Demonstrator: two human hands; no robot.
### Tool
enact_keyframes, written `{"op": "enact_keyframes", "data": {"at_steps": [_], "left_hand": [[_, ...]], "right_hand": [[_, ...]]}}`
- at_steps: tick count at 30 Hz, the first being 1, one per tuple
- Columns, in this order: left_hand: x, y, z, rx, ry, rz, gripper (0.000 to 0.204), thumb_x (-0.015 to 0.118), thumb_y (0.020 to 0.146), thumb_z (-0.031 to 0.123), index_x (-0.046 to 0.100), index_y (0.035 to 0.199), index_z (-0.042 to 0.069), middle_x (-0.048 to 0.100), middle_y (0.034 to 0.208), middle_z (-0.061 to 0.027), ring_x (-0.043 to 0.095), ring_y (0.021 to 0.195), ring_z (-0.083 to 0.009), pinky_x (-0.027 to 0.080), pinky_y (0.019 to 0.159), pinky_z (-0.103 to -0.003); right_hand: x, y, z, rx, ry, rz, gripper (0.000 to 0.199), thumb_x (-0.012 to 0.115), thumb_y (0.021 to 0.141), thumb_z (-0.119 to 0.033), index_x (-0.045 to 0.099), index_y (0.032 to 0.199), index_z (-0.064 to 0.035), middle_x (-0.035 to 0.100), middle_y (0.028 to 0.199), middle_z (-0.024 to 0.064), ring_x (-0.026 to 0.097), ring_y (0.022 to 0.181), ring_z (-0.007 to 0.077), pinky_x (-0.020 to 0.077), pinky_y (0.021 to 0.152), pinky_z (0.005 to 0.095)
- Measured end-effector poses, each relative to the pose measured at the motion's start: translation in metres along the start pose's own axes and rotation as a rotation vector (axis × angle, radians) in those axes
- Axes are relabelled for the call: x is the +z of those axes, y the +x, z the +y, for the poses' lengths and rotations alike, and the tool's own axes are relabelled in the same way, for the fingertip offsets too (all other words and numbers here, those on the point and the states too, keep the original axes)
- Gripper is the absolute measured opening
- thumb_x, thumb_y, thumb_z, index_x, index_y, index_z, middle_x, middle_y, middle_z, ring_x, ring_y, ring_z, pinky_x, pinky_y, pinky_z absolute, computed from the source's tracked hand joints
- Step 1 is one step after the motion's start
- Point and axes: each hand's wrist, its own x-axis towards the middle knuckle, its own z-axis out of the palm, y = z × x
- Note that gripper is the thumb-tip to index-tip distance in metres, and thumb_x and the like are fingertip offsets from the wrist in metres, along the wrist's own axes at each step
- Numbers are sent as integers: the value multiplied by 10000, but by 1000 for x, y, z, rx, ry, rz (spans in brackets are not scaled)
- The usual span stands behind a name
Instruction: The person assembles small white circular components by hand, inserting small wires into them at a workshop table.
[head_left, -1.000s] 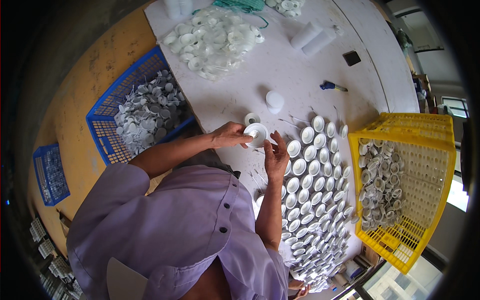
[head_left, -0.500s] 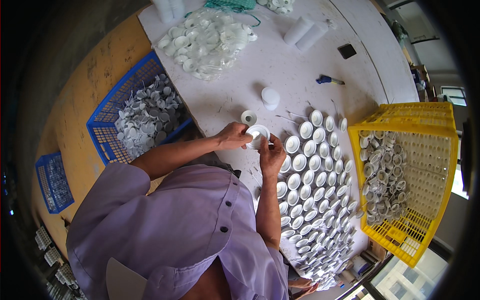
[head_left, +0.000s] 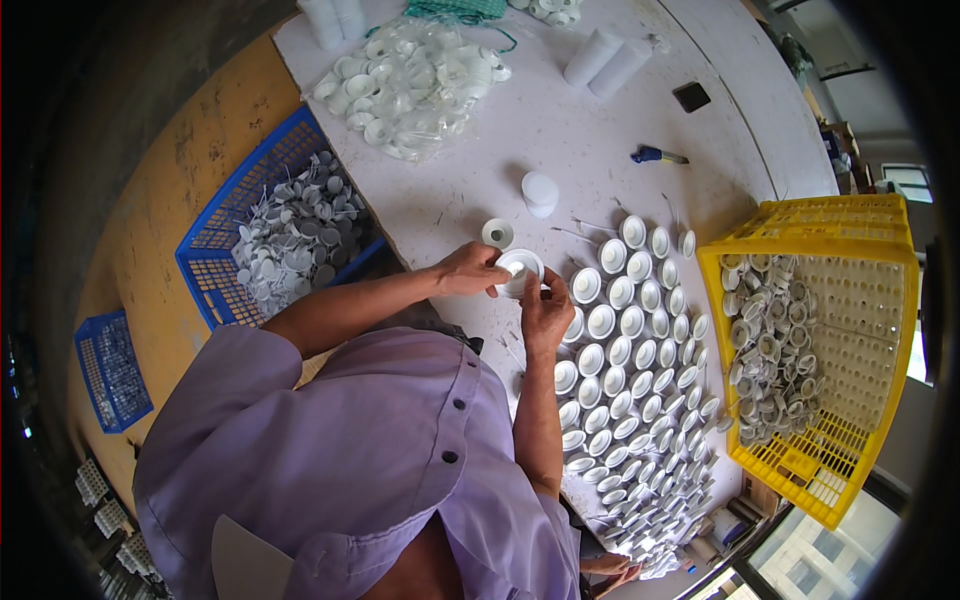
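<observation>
Between both hands, over the near edge of the table, is a white round lamp housing [head_left: 533, 262] with a raised rim and a pale centre. The fingers of my left hand [head_left: 468, 270] are closed at its left side, partly over the middle. My right hand [head_left: 546, 315] grips the rim from the right and below, thumb and fingers pinched. Just beyond my left hand a white cup-shaped part [head_left: 497, 233] sits on the table. Behind it stands a short stack of white discs [head_left: 540, 192]. To the right, many similar white round lamps [head_left: 620, 292] lie in rows, several with thin wires.
A yellow crate [head_left: 873, 375] of white parts lies on its side at the right. A blue basket [head_left: 212, 235] of small white discs is at left. Farther back on the table [head_left: 440, 195] are a clear bag of parts [head_left: 415, 85], a utility knife [head_left: 658, 156] and a black square [head_left: 691, 97].
The whole view has shifted slightly. Both hands keep the lamp housing at nearly the same place, with only a slight shift of fingers.
</observation>
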Motion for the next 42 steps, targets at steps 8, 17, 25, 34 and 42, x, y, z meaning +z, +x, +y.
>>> {"op": "enact_keyframes", "data": {"at_steps": [8, 17, 25, 34, 42], "left_hand": [[-7, -5, 8, 32, -123, -170, 262, 591, 831, 121, 595, 1034, -44, 645, 906, -89, 635, 804, -136, 497, 709, -261], [4, 5, 14, -82, 121, -326, 173, 590, 819, 117, 616, 945, 1, 578, 771, 2, 483, 633, -62, 401, 559, -219], [62, 34, 26, -100, 310, -432, 278, 565, 878, 139, 560, 1093, -38, 652, 897, -86, 626, 811, -117, 461, 574, -242], [101, 54, 42, 39, 193, -267, 363, 613, 883, 138, 511, 1194, -19, 616, 1125, -159, 597, 1043, -197, 476, 906, -307], [109, 48, 8, -16, 272, -201, 222, 567, 897, 70, 557, 1102, -14, 637, 1069, -102, 634, 969, -169, 511, 723, -237]], "right_hand": [[-30, -4, -5, -80, 126, -115, 573, 724, 790, -156, 472, 1277, 10, 516, 1208, 191, 610, 950, 232, 528, 720, 304], [-38, -8, -24, -528, -564, -202, 745, 794, 632, -221, 474, 1264, 13, 483, 1223, 172, 494, 1038, 347, 441, 876, 417], [-85, -20, 4, -251, -537, -90, 786, 823, 617, -213, 464, 1289, -19, 502, 1167, 170, 512, 1056, 328, 457, 892, 387], [-330, 2, 129, -199, -773, 498, 758, 827, 602, -153, 470, 1258, -23, 503, 1160, 201, 516, 1043, 378, 437, 913, 418], [-507, 47, 204, 138, -1000, 555, 737, 784, 589, -135, 491, 1253, -7, 491, 1200, 207, 462, 1125, 370, 370, 995, 425]]}}
